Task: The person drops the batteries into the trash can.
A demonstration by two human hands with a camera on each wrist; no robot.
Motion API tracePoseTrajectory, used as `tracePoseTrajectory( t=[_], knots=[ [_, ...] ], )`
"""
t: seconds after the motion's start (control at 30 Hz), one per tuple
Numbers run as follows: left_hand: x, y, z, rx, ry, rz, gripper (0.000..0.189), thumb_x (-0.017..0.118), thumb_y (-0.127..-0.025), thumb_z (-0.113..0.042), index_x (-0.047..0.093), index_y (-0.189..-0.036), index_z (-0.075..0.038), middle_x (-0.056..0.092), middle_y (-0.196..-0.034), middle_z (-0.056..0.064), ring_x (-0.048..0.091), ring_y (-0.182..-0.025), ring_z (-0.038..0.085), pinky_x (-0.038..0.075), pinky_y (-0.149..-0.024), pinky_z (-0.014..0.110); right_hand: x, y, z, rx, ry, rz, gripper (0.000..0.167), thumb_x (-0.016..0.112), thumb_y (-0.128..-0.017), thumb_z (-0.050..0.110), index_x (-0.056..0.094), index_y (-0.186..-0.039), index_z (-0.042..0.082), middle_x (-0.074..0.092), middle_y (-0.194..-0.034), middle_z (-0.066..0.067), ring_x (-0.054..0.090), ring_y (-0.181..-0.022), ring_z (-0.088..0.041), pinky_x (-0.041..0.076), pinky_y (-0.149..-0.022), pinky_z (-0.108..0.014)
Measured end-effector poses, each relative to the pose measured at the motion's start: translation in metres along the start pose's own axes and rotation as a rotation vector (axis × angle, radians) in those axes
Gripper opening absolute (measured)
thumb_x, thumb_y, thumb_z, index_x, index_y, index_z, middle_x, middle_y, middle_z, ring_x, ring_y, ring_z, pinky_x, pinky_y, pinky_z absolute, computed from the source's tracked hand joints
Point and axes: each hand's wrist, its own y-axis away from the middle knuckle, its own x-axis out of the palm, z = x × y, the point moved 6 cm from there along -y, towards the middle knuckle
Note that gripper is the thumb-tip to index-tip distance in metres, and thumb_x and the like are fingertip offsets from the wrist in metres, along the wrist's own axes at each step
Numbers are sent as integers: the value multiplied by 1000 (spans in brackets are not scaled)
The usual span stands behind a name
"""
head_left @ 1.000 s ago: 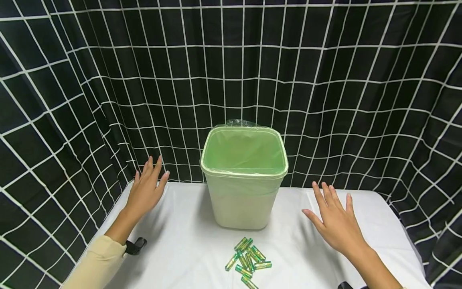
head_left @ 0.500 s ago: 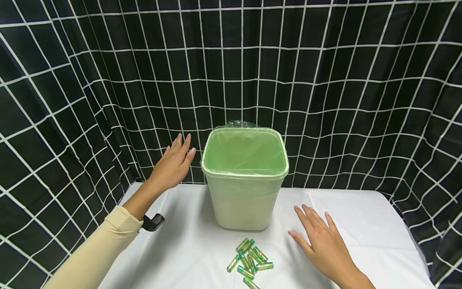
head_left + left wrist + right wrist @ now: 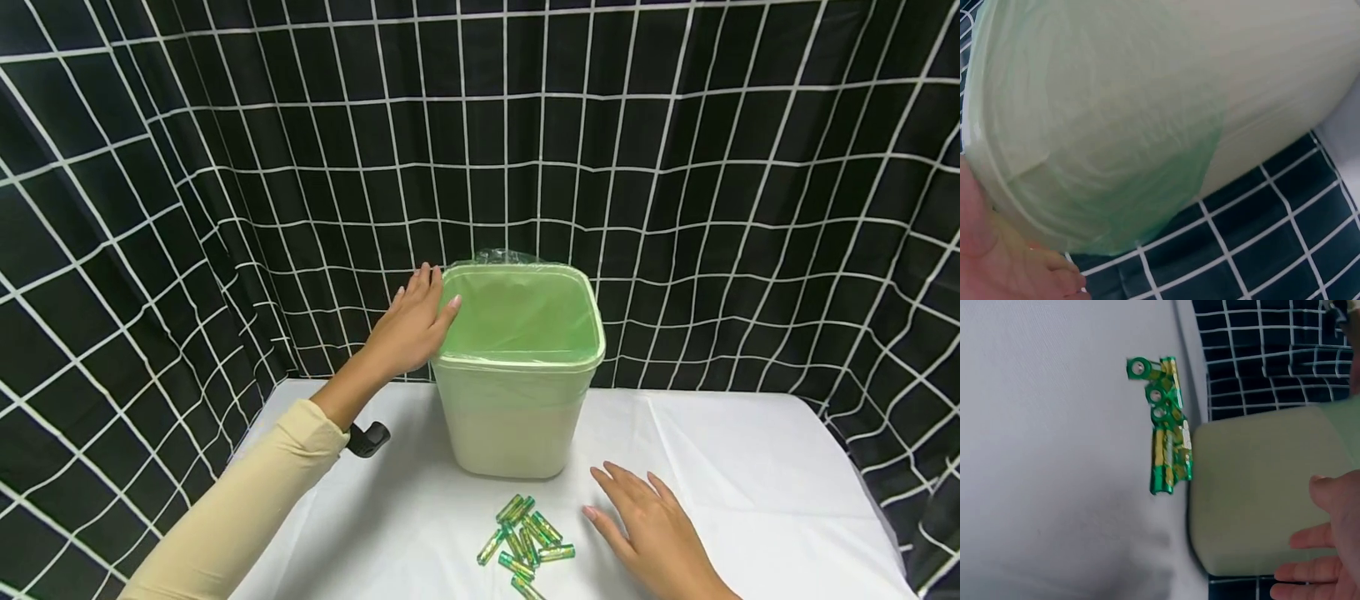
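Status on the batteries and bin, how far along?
Done: nothing; the bin with its green liner looks empty. In hand: left hand touches the bin's rim, right hand lies open beside the batteries. Left: the whole pile lies on the table.

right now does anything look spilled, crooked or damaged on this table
Nothing stands out. The pale green plastic bin stands upright with its green liner bag tucked over the rim, and the green-and-gold batteries lie loosely heaped on the white tablecloth.

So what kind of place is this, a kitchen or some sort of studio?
Probably a staged recording setup, not a kitchen: a black grid-patterned curtain wraps the white-clothed table, which bears only a lined bin and a pile of green batteries.
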Motion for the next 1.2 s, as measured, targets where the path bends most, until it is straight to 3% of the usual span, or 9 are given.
tracePoseTrajectory(
  t=[0.2,0.4,0.53,1.0,1.2],
  knots=[
    [11,-8,-6,23,22,62,71,22,-111,-45,8,-159,5,-6,-168,19,-9,-155,28,3,-126,43,10,2,6,-56,35,14,40,77,-89,32,74,-119,6,71,-123,-13,67,-113,-30,48,-99,-56],
    [19,-11,-7,73,114,101,68,24,-112,-38,5,-158,9,-12,-168,20,-15,-154,27,0,-126,42,18,8,8,-74,21,15,35,81,-85,31,76,-114,10,73,-120,-8,70,-106,-26,58,-85,-46],
    [22,-12,-7,87,120,134,68,23,-112,-37,2,-158,9,-14,-167,21,-17,-153,27,-1,-126,42,24,11,12,-85,-3,29,34,83,-83,28,76,-112,12,73,-118,-7,71,-102,-23,60,-79,-41],
    [20,-12,-5,66,104,142,68,23,-112,-37,1,-158,8,-13,-167,22,-10,-155,29,1,-126,40,60,15,21,-43,-150,316,29,87,-77,15,77,-105,11,72,-101,3,71,-91,-17,60,-76,-36],
    [21,-11,-4,58,84,153,69,23,-112,-38,0,-158,9,-12,-167,22,-9,-155,31,1,-126,40,65,14,21,-43,-153,328,29,88,-75,12,79,-102,14,71,-94,8,68,-84,-10,59,-70,-31]
  ],
)
